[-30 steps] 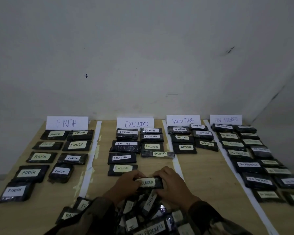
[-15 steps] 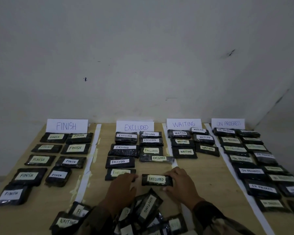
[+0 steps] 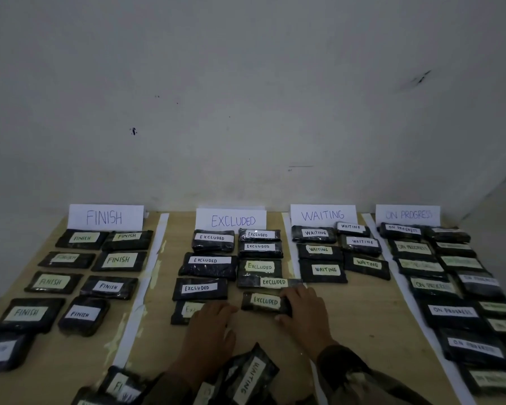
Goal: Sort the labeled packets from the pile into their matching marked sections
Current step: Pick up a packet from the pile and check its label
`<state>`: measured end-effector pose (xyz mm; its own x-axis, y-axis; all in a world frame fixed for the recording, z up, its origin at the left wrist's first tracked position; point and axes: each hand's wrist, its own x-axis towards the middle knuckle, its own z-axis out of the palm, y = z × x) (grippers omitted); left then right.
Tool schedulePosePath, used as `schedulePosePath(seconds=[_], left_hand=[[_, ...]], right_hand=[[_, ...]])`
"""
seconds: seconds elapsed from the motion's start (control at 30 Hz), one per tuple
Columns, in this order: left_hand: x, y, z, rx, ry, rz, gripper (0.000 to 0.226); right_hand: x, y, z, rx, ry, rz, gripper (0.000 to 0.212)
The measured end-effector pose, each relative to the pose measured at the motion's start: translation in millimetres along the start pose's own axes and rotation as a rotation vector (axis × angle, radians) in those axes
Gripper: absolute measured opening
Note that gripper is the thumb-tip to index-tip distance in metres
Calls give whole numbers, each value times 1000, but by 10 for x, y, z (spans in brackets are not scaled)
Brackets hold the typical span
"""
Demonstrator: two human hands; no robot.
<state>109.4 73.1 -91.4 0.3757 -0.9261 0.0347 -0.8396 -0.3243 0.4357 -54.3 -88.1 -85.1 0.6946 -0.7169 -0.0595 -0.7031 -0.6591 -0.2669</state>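
Gripping the right edge of EXCLUDED packet (image 3: 263, 301), right hand (image 3: 301, 310).

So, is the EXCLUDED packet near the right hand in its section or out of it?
In. The EXCLUDED packet lies label up in the column below the EXCLUDED sign; the right hand grips its end.

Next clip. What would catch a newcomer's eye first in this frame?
Four white signs stand at the far edge of the table: FINISH sign, EXCLUDED sign, WAITING sign and ON PROGRESS sign, each heading a column of black labelled packets. At centre the right hand holds the right end of an EXCLUDED packet lying in its column, the left hand open beside it. The unsorted pile sits at the near edge.
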Motion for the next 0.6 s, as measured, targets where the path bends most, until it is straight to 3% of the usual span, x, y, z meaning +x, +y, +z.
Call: schedulePosePath(seconds=[0.27, 0.47, 0.53, 0.6], left_hand=[[72, 50, -9, -15, -22, -49, 57], [26, 41, -39, -21, -29, -59, 49], [-12, 34, -81, -25, -36, -68, 45], [-65, 1, -120, -28, -36, -78, 43]], right_hand=[[67, 28, 94, 6, 71, 11, 34], [10, 13, 104, 1, 88, 5, 33], [-44, -37, 89, 32, 64, -18, 25], [-118, -130, 70, 55, -62, -95, 27]])
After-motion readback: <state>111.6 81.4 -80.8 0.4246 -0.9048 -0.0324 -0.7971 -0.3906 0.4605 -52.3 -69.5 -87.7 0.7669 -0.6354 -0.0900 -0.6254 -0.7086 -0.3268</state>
